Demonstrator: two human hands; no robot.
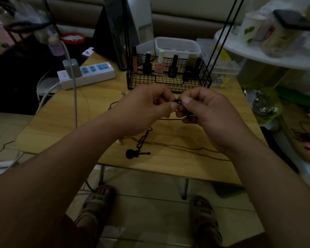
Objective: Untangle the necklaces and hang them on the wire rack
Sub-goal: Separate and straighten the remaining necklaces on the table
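Currently both hands, left point(147, 108) and right point(204, 111), pinch one black cord point(177, 102) between them. Its pendant point(134, 153) lies below the left hand on the table point(61, 122).

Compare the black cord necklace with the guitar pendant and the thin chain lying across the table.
The black cord necklace is thick and dark; the thin chain is fine and dull metallic. The cord's upper end is pinched between the left hand and right hand; the chain lies flat, untouched. The cord carries a guitar pendant; none shows clearly on the chain. Both cross on the wooden table, neither hung yet.
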